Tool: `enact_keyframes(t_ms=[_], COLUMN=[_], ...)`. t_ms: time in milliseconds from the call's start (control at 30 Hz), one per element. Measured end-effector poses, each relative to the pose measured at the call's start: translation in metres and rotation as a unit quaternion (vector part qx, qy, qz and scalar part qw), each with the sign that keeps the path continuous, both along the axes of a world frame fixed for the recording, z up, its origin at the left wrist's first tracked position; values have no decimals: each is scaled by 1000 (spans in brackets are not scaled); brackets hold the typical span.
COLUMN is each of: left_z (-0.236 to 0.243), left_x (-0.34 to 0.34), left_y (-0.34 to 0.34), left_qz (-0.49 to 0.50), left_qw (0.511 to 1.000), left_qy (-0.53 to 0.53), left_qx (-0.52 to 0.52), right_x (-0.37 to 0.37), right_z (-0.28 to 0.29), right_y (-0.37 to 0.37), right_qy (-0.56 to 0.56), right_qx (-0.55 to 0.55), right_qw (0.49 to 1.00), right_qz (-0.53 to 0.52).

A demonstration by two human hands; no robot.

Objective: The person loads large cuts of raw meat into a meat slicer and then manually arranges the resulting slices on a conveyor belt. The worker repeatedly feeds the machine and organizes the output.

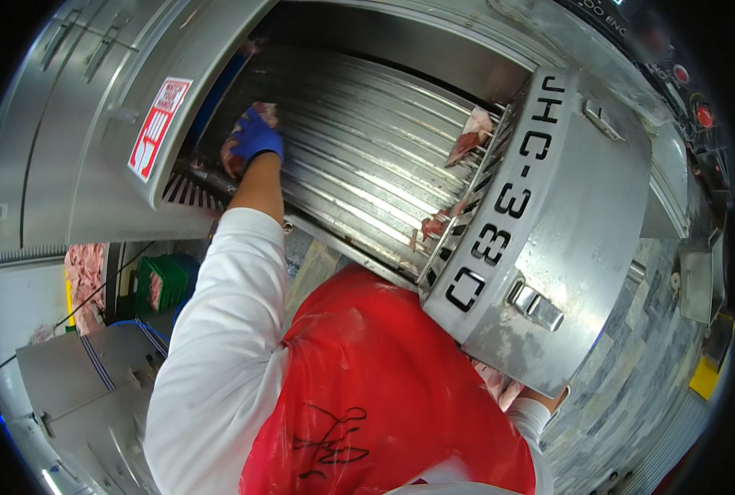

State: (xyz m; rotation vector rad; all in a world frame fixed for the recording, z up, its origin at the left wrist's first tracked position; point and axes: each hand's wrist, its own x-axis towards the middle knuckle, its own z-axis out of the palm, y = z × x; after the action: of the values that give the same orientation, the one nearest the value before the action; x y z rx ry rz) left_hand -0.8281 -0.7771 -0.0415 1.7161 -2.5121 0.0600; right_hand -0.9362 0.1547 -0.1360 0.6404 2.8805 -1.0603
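Note:
My left hand point(256, 136), in a blue glove, reaches to the left end of a ribbed metal bed point(367, 140) inside a steel machine. Its fingers are bent over a piece of raw meat point(233, 158), which shows on both sides of the glove. Down at the lower right, only the wrist of my right hand point(558, 401) appears; its fingers are hidden behind the steel hood point(565, 198). Pale pink meat point(494, 382) lies beside that wrist, partly covered by the hood. I cannot see whether my right hand touches it.
Meat scraps point(469, 139) lie against the slotted edge by the hood, with smaller bits point(433, 226) nearer me. A green crate point(150, 285) with meat and a hanging mass of pink meat point(85, 280) are at left. Red buttons point(704, 115) sit far right.

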Motion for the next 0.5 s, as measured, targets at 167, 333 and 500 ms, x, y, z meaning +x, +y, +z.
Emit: enact_keyframes(t_ms=[167,333,500], left_z=[23,41,-2], left_x=[-6,-13,-92], left_y=[-45,-79,-21], left_qz=[71,92,-175], left_qw=[996,995,963], left_qy=[-41,24,133], left_qx=[16,25,-154], right_x=[13,3,-42], right_z=[9,17,22], right_y=[3,-2,-24], right_qy=[-5,-5,3], right_qx=[14,23,16], right_qw=[1000,1000,1000], right_qz=[-16,-16,4])
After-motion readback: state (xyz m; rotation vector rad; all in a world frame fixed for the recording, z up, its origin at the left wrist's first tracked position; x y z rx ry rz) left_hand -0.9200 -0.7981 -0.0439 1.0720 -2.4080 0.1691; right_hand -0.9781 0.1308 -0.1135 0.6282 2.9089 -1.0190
